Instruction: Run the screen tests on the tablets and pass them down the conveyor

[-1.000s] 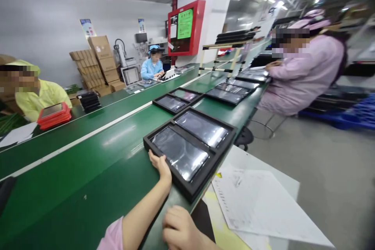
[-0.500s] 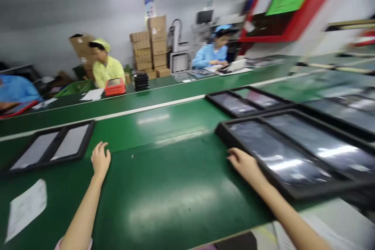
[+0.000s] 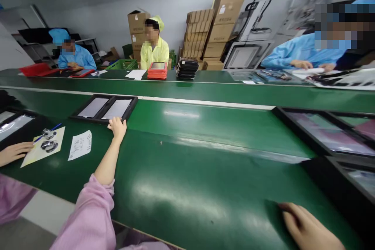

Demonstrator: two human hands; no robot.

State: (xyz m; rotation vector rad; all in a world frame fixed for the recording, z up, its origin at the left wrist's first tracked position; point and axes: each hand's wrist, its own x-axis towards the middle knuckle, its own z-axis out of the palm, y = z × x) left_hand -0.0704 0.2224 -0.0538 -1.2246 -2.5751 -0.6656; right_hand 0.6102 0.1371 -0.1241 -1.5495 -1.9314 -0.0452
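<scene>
My left hand (image 3: 117, 128) is at the near right corner of a black two-window tray (image 3: 110, 108), its fingers curled over the rim. Two pale grey flat panels lie in this tray, one in each compartment. At the lower right, my right hand (image 3: 310, 228) hovers or rests low over the green bench (image 3: 205, 179); its fingers are curled and no object shows in them. Beside it stands a thick black tray (image 3: 336, 187), partly cut off by the frame edge, with another black tray (image 3: 310, 131) behind it holding film-covered panels.
A handwritten paper (image 3: 80, 145) lies left of my forearm. Another person's hand (image 3: 14, 153) touches a yellowish sheet (image 3: 57, 140) with shiny metal parts and a blue pen. Across the bench, several people sit near red cases (image 3: 157, 71), a black stack (image 3: 187, 68) and cartons (image 3: 219, 23).
The view has swung left. My left hand has moved from beside the two-window tray onto its corner. My right hand has come away from the thick tray's edge, toward the bench's near side.
</scene>
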